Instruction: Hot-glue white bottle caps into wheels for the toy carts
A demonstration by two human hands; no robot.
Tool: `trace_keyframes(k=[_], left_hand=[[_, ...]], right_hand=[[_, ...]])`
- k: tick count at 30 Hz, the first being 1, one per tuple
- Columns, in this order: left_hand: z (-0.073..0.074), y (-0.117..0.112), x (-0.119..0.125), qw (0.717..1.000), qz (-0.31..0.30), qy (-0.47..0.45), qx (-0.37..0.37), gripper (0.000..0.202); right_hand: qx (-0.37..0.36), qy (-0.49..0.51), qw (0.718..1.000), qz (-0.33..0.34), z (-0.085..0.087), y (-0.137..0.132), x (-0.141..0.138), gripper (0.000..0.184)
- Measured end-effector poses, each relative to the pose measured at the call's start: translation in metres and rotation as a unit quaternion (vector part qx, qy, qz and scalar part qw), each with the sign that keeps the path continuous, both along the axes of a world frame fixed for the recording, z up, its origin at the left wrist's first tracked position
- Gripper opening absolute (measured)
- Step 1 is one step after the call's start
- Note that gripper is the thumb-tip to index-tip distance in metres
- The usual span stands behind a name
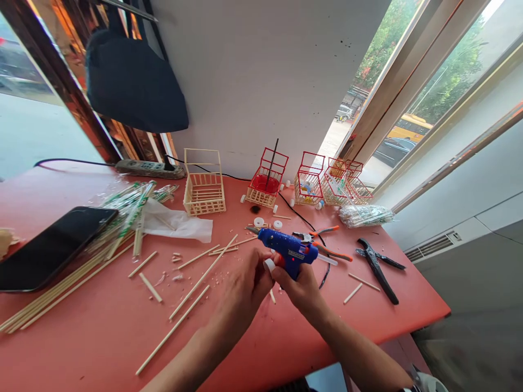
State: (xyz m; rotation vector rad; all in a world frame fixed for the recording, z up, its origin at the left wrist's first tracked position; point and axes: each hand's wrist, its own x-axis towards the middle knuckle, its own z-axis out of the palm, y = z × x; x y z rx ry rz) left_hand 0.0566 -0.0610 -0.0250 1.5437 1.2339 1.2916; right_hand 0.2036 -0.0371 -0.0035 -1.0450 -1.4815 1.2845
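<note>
A blue hot glue gun [286,246] is in my right hand [301,287], whose fingers wrap round its handle. Its nozzle points left, above the table. My left hand [250,279] pinches a small white bottle cap [269,265] just below the gun's barrel, close to my right thumb. Behind the gun lie two more white caps [259,222]. Thin wooden sticks [203,277] and cut pieces are scattered left of my hands. A bare stick-built cart frame [204,193] stands near the wall. To its right is a red-trimmed cart [265,182] with white wheels, a red bowl and a dark stick.
On the red table [229,359], orange-handled pliers [333,252] and black-handled cutters [378,270] lie to the right. Several carts [309,182] and a bagged stick bundle [365,215] are behind. A phone [57,245], chopstick packets [128,215] and a power strip [150,169] lie left.
</note>
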Motion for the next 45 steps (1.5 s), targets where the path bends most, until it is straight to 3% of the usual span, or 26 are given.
trace_keyframes(k=[4, 9, 14, 18, 25, 30, 39, 45], left_hand=[[-0.001, -0.001, -0.003, 0.998, -0.064, 0.007, 0.005, 0.014], [0.009, -0.006, -0.001, 0.998, -0.056, 0.004, -0.016, 0.015], [0.013, -0.010, 0.000, 0.999, -0.035, 0.035, -0.013, 0.014], [0.015, -0.008, 0.000, 0.999, -0.031, 0.039, -0.023, 0.018], [0.026, -0.005, -0.003, 0.996, -0.045, -0.057, -0.044, 0.029], [0.019, -0.001, -0.005, 0.991, -0.056, -0.108, -0.061, 0.036], [0.016, -0.002, -0.003, 0.998, 0.012, -0.049, -0.045, 0.022], [0.016, -0.002, -0.001, 0.995, 0.043, -0.060, -0.072, 0.018]], right_hand=[[-0.008, -0.009, 1.000, 0.001, 0.003, -0.004, 0.000, 0.023], [-0.019, 0.000, 1.000, 0.007, 0.005, -0.007, 0.000, 0.019], [-0.030, -0.017, 0.999, -0.019, 0.008, -0.008, -0.001, 0.033], [-0.045, 0.005, 0.999, 0.006, 0.005, -0.005, 0.001, 0.043], [-0.046, 0.032, 0.998, -0.007, -0.006, 0.004, 0.007, 0.054], [-0.047, 0.050, 0.997, -0.022, -0.004, 0.006, 0.005, 0.055], [-0.064, 0.063, 0.995, -0.030, -0.001, 0.005, 0.003, 0.051], [-0.061, 0.040, 0.997, -0.034, 0.008, 0.004, 0.002, 0.044]])
